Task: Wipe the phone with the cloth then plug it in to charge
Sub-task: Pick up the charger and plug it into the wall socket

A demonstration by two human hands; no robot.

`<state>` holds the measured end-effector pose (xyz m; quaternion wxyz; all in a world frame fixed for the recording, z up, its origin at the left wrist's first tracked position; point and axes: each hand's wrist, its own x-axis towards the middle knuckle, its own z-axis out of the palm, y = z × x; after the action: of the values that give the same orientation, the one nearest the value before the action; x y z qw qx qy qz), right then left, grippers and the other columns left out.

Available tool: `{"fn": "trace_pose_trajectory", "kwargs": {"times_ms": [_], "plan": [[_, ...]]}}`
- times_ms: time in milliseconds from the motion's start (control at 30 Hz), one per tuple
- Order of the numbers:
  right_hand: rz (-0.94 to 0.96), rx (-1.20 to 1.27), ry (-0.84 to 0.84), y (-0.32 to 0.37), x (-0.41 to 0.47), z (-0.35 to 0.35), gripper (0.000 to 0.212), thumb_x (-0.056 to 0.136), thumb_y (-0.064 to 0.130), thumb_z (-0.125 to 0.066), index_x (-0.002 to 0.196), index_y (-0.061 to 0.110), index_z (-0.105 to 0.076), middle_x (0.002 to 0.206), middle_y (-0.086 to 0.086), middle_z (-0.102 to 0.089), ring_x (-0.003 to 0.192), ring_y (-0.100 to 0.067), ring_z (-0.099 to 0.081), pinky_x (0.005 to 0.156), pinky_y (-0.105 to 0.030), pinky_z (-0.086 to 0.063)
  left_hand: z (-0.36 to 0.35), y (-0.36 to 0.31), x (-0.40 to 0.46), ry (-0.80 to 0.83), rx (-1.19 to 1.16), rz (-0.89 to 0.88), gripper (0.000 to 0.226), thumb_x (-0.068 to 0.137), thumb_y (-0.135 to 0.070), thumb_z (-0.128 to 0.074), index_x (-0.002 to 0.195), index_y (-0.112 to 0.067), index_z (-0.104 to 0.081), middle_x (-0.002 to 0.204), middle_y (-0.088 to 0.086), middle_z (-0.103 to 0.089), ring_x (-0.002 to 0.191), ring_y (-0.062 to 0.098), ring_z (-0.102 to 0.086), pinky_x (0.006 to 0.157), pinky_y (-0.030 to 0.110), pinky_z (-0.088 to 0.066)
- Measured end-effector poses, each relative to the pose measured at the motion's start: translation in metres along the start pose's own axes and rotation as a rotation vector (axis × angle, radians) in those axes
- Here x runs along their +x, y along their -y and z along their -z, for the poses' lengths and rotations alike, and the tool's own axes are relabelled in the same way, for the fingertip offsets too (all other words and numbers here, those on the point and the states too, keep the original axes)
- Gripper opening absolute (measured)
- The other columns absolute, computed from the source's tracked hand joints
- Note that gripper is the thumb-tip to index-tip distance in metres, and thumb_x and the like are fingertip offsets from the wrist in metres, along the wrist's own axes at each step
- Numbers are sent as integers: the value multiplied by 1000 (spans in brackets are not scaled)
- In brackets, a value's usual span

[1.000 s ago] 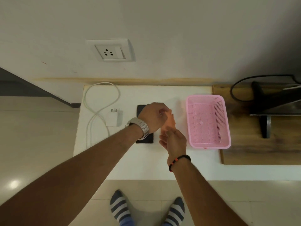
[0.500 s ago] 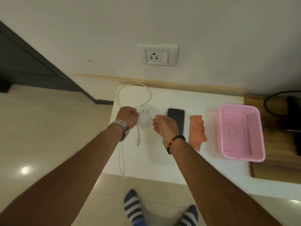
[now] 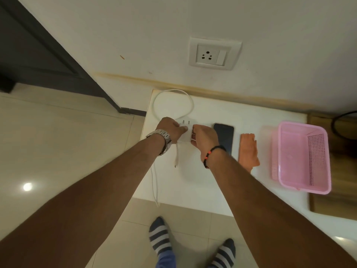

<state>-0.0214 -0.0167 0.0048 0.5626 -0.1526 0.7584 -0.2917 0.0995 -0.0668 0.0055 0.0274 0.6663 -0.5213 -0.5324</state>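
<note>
Left of centre, your left hand [image 3: 170, 128] pinches the white charger adapter [image 3: 185, 132] from its left side, fingers curled onto it — the white cable [image 3: 172, 105] loops above and trails down off the white table [image 3: 222, 182]. Your right hand [image 3: 204, 138] grips the adapter's right edge, fingers closed on it. Just right lies the phone [image 3: 225, 136], flat, screen dark; beside it the orange cloth [image 3: 248, 151], then the pink basket [image 3: 305, 157]. The wall socket [image 3: 212, 54] sits upper centre.

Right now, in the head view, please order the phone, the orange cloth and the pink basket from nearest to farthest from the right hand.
1. Phone: just right of the right hand.
2. Orange cloth: right of the phone.
3. Pink basket: farthest right, at the table's end.
</note>
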Motion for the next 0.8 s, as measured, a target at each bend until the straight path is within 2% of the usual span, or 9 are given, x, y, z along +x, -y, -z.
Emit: {"fn": "trace_pose_trajectory", "kwargs": {"times_ms": [100, 233, 300, 367, 433, 500, 600, 700, 800], "plan": [[42, 132, 5, -1, -15, 4, 29, 101, 11, -49, 117, 0, -70, 122, -22, -71, 115, -38, -67, 99, -48, -56, 8, 4, -8, 71, -204, 7, 33, 92, -37, -77, 103, -7, -75, 100, 6, -74, 91, 26, -72, 66, 31, -63], [50, 358, 23, -7, -40, 5, 17, 98, 15, -59, 107, 7, -71, 98, -10, -76, 83, -22, -72, 79, -33, -63, 31, 12, -21, 114, -576, 70, 30, 98, -24, -70, 120, -3, -67, 128, 22, -70, 113, 37, -71, 80, 45, -65], [24, 225, -19, -25, -50, -5, 14, 94, 13, -59, 92, 3, -69, 88, -16, -71, 72, -27, -65, 72, -38, -58, 43, 16, -28, 99, -734, 103, 31, 100, -19, -65, 126, -1, -64, 129, 27, -70, 107, 38, -72, 77, 47, -64], [28, -163, 67, -54, -61, -22, 23, 91, 21, -63, 88, -1, -71, 93, -19, -74, 83, -35, -70, 80, -44, -61, 51, 18, -34, 83, -835, 116, 34, 101, -17, -63, 130, 2, -61, 131, 30, -68, 102, 39, -71, 80, 49, -63], [57, -563, 304, -84, -79, -44, 41, 89, 42, -69, 109, 6, -74, 114, -11, -75, 108, -30, -69, 97, -40, -56, 56, 20, -37, 85, -899, 118, 37, 102, -16, -63, 133, 4, -59, 134, 32, -65, 103, 39, -71, 82, 50, -63], [11, -725, 472, -107, -96, -64, 62, 84, 56, -70, 129, 14, -66, 130, -3, -68, 121, -24, -63, 102, -35, -48, 57, 20, -39, 95, -927, 118, 40, 102, -16, -64, 135, 6, -57, 139, 32, -62, 108, 41, -71, 85, 51, -64], [50, -803, 490, -128, -108, -85, 44, 90, 45, -64, 114, 10, -72, 113, -8, -75, 108, -25, -69, 97, -36, -56, 58, 19, -41, 123, -949, 107, 43, 101, -18, -66, 136, 5, -58, 143, 31, -60, 118, 44, -69, 86, 51, -62], [47, -750, 418, -128, -107, -83, 27, 93, 29, -59, 90, 5, -71, 89, -9, -74, 85, -21, -70, 87, -34, -61, 61, 16, -44, 157, -928, 76, 41, 102, -25, -65, 133, 2, -62, 130, 28, -68, 101, 36, -72, 82, 47, -65], [35, -533, 425, -113, -109, -71, 23, 94, 24, -57, 85, 4, -67, 84, -12, -76, 74, -17, -66, 78, -34, -59, 68, 13, -50, 157, -893, 48, 36, 102, -32, -65, 125, -4, -67, 110, 21, -73, 85, 29, -74, 77, 44, -67]]}}
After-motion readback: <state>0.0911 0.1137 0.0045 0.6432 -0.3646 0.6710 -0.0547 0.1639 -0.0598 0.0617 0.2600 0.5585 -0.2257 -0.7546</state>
